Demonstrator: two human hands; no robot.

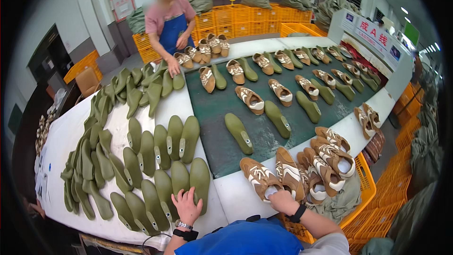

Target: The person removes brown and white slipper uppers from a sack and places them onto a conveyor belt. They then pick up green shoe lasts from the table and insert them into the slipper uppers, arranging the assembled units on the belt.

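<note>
My left hand rests with fingers spread on the lower ends of two olive-green shoe lasts in the front row on the white table. To the right, my right hand is closed at the heel opening of a brown sneaker with white stripes and laces. That sneaker lies toe-away on the white table edge. Right beside it stands a second brown sneaker, followed by a cluster of several more sneakers. What my right fingertips do inside the heel is hidden.
A green conveyor belt carries sneakers paired with lasts. More lasts are heaped at left. Across the table, a person in a blue apron reaches toward lasts. An orange crate with grey-green cloth stands at my right; orange crates line the back.
</note>
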